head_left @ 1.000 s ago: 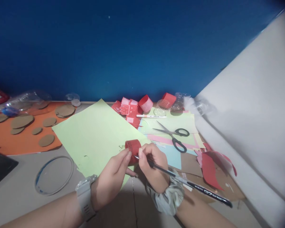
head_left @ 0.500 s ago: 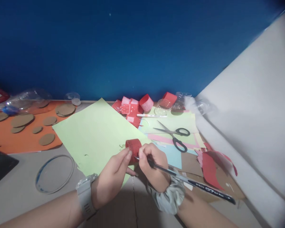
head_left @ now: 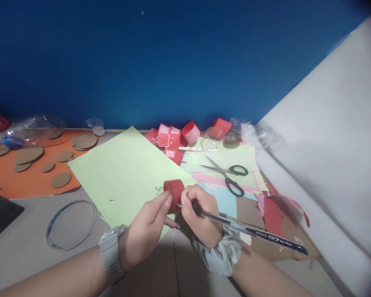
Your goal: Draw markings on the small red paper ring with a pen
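Currently, cardboard discs (head_left: pixel 29 155) are lying on an orange sheet (head_left: pixel 24 183), the left hand (head_left: pixel 146 231) is pinching a red cylinder (head_left: pixel 177 189) at a green sheet's (head_left: pixel 120 173) right edge, the right hand (head_left: pixel 202 214) is gripping a pen (head_left: pixel 250 229), tip pointing at the cylinder, and scissors (head_left: pixel 225 170) are lying spread beyond.

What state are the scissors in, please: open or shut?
Open: the black-handled scissors lie with blades spread in a V and finger loops apart.
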